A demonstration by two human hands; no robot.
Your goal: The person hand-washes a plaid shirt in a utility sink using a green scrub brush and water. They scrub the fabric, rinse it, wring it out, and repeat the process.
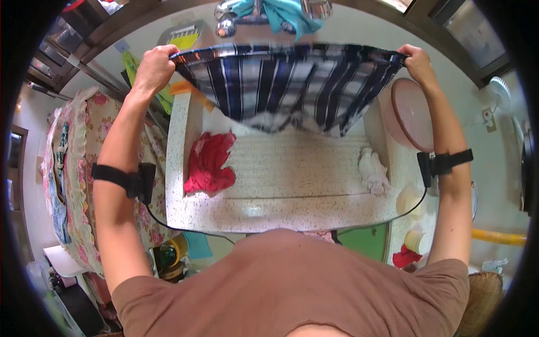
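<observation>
Both hands' fingers [163,53] clenched on plaid cloth [286,84], stretched over sink [281,185].

Both hands [152,66] [416,60] stretch plaid cloth [286,84] over sink [292,174].

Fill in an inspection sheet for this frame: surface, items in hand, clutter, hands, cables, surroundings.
Surface: speckled stone wash basin with a ribbed washboard floor.
Items in hand: dark blue plaid cloth, stretched out above the basin.
Clutter: red cloth at the basin's left, white cloth at its right, pink bowl on the right ledge.
Hands: left hand and right hand each grip a top corner of the plaid cloth.
Cables: black cable runs from the left wrist strap.
Surroundings: faucet behind, floral cover at left.
</observation>
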